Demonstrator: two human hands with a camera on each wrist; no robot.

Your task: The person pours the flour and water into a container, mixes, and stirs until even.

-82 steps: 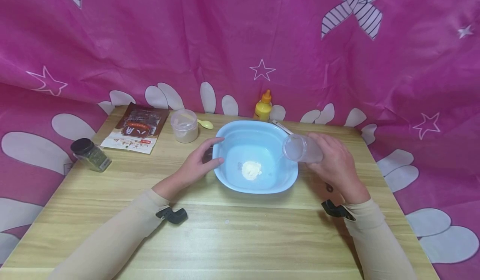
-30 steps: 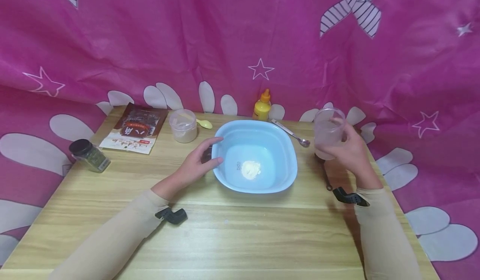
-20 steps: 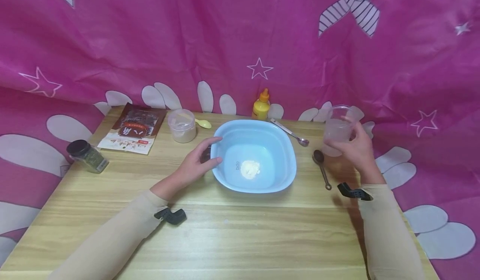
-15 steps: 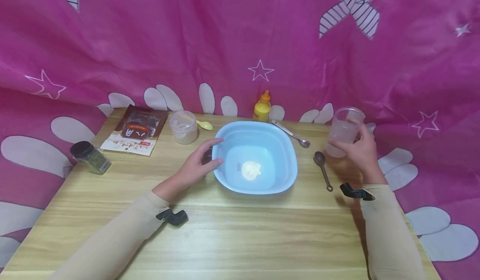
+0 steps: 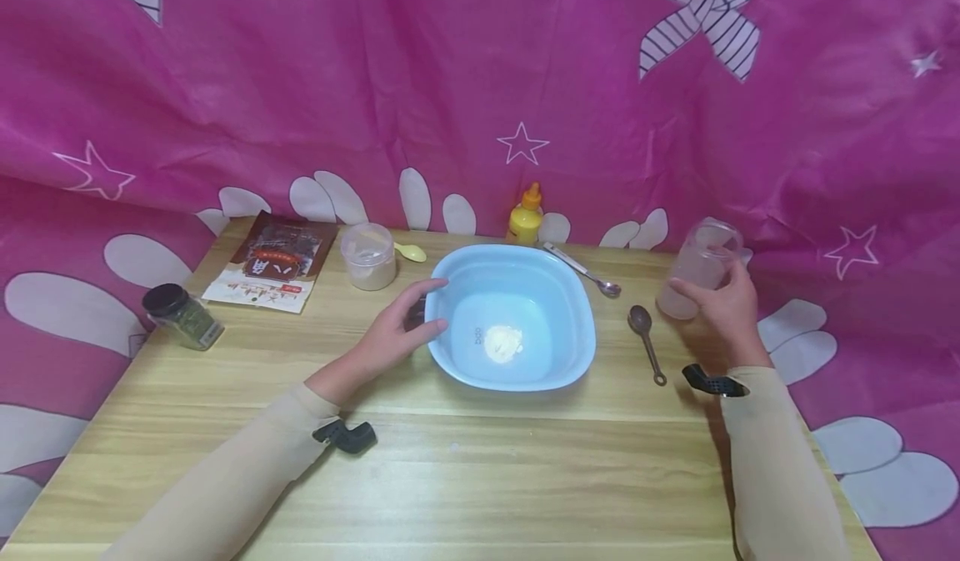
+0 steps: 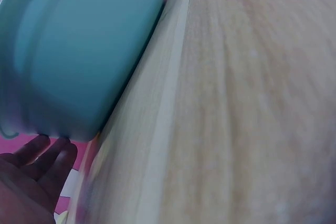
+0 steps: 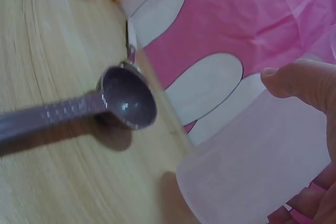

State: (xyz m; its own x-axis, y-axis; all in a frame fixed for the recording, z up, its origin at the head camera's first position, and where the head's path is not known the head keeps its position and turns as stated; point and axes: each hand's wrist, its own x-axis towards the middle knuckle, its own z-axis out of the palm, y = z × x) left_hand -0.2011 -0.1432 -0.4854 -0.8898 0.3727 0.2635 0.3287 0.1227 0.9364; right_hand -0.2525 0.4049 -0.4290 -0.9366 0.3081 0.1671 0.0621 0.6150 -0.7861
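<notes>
My right hand (image 5: 727,304) holds a clear plastic cup (image 5: 696,273) at the table's back right, thumb on one side and fingers on the other. The cup leans to the right, its base low over the wood. In the right wrist view the cup (image 7: 257,156) looks frosted, beside a dark measuring spoon (image 7: 128,98). A light blue basin (image 5: 510,380) stands mid-table with a small heap of white powder (image 5: 502,343) on its floor. At its left rim rests my left hand (image 5: 386,336); in the left wrist view extended fingers (image 6: 55,166) touch the outer wall.
Behind the basin stand a yellow squeeze bottle (image 5: 525,219) and a metal spoon (image 5: 585,271). To the left are a tub of white powder (image 5: 369,265), a yellow spoon (image 5: 411,252), a brown-and-white packet (image 5: 273,261) and a black-lidded jar (image 5: 183,318). A pink curtain (image 5: 450,86) hangs behind.
My right hand has carried the cup from the basin's right rim to the back right, turned it upright, then leaned it rightward. The dark measuring spoon is uncovered. My left hand stays put.
</notes>
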